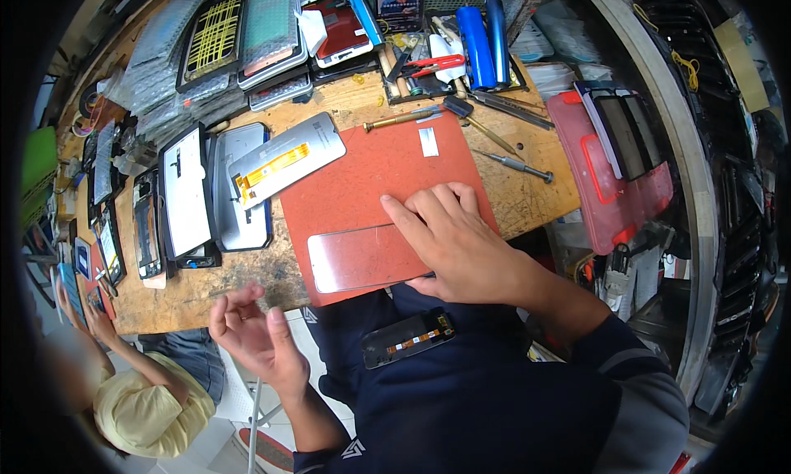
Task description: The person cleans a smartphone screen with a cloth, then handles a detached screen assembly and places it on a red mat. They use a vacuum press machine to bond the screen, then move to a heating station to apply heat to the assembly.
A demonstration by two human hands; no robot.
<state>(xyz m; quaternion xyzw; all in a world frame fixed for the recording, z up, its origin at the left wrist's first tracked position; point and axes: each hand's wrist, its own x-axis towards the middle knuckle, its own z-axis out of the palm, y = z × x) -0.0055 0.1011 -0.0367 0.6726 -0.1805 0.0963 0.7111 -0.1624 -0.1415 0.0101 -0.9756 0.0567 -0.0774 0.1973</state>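
A clear glass panel (346, 260) lies on an orange mat (329, 185) at the bench's front edge. My right hand (449, 247) grips the right end of that panel, fingers curled over it and thumb at the near edge. My left hand (255, 334) is raised in front of the bench, to the lower left of the panel, palm up with loosely curled, separated fingers and nothing visible in it. A dark phone screen assembly (408, 339) with a flex cable rests on my lap.
Screwdrivers (519, 165), blue rolls (479, 49) and stacked screens (206, 45) line the back. Left stand a silver panel (305, 144) and opened devices (185, 194). A red case (577, 202) is right. A co-worker (148, 400) works at the lower left.
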